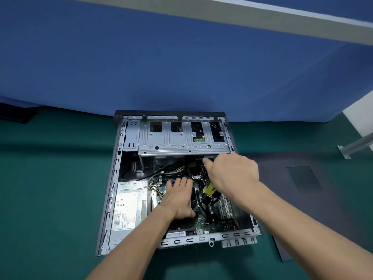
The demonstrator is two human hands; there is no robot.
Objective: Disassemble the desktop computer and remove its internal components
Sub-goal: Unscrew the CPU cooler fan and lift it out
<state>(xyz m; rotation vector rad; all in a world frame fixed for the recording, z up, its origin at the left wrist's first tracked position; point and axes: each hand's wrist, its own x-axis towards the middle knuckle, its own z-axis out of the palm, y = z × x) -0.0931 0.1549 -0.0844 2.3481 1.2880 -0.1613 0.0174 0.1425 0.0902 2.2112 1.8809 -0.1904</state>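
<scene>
The open grey metal desktop computer case (119, 178) lies on its side at the frame's centre on the green counter (50, 188). Judging by the reach, a cable plug under the silver drive cage (181, 142) is being freed; best pulled straight by the connector, not the wires. The right hand (234, 174) curls its fingers there, apparently pinching the black cables (198, 174). The left hand (178, 197) rests flat, fingers straight, on the green motherboard (198, 221), bracing.
</scene>
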